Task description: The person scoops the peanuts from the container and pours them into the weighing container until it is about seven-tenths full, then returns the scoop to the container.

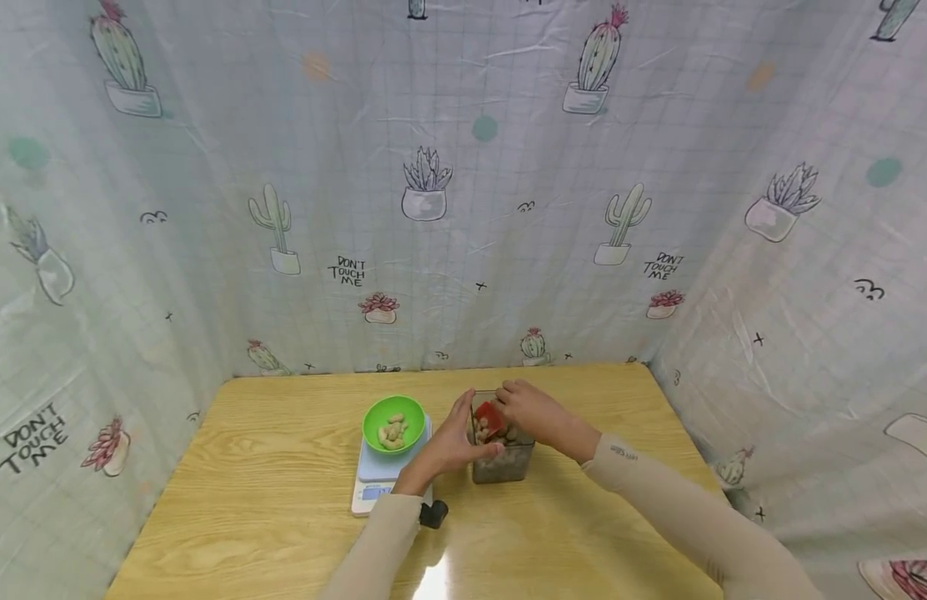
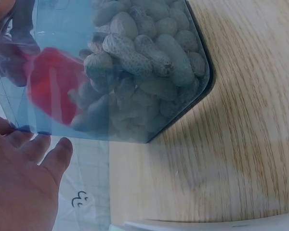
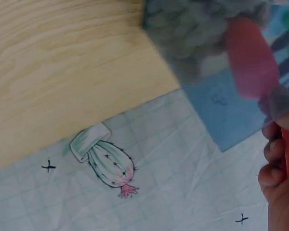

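A clear plastic container [image 1: 499, 468] holds many unshelled peanuts [image 2: 149, 62]. My left hand [image 1: 454, 446] rests at its left side, fingers along the wall and rim; the left wrist view shows the fingertips touching the clear wall. In my right hand [image 1: 534, 410] is a red scoop [image 3: 253, 60], its handle gripped in curled fingers. The scoop's head lies inside the container, against the peanuts. Left of the container, a green bowl [image 1: 411, 415] with several peanuts stands on a white kitchen scale [image 1: 389, 472], whose display is partly hidden by my left wrist.
A wooden table [image 1: 268, 483] carries everything. Behind it and at both sides hangs a curtain [image 1: 478, 275] printed with cacti. A small black object [image 1: 434, 514] sits by my left wrist, beside the scale.
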Demonstrator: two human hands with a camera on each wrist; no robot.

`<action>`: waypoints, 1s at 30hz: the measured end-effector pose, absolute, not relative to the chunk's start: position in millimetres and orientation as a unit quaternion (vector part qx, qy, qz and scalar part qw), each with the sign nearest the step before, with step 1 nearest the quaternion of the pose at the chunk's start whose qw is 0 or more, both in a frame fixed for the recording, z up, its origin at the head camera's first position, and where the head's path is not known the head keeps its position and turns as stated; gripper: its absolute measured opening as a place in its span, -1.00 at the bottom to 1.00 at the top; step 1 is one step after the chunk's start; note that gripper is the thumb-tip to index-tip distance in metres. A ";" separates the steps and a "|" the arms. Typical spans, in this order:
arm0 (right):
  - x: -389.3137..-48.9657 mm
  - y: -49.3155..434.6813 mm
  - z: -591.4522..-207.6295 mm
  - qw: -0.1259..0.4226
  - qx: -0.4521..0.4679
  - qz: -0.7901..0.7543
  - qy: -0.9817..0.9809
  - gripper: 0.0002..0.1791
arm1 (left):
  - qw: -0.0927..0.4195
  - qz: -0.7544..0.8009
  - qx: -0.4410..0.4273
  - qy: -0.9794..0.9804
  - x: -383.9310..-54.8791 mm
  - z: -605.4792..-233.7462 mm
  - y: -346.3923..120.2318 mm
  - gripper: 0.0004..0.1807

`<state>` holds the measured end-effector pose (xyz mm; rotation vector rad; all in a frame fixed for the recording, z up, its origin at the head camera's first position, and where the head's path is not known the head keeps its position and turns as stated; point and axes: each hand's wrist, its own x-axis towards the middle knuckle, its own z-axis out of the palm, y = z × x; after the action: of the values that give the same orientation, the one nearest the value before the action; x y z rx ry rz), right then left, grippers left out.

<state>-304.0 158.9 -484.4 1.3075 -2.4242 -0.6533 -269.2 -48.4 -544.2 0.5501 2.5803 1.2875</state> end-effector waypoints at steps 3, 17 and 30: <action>-304.7 159.9 -483.5 0.158 0.473 -0.216 -0.840 -0.69 | 0.096 0.437 0.180 0.876 -269.4 -542.3 -47.5 0.27; -299.6 154.8 -481.7 0.173 0.483 -0.183 -0.838 -0.83 | 0.087 0.440 0.171 0.877 -274.1 -542.0 -53.3 0.28; -296.6 179.5 -492.7 0.105 0.467 0.017 -0.878 -0.90 | 0.096 0.444 0.178 0.873 -270.8 -548.1 -50.3 0.29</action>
<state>-296.6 179.5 -492.7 1.3757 -2.5876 0.0488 -270.8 -50.3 -548.1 0.5261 2.5871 1.3157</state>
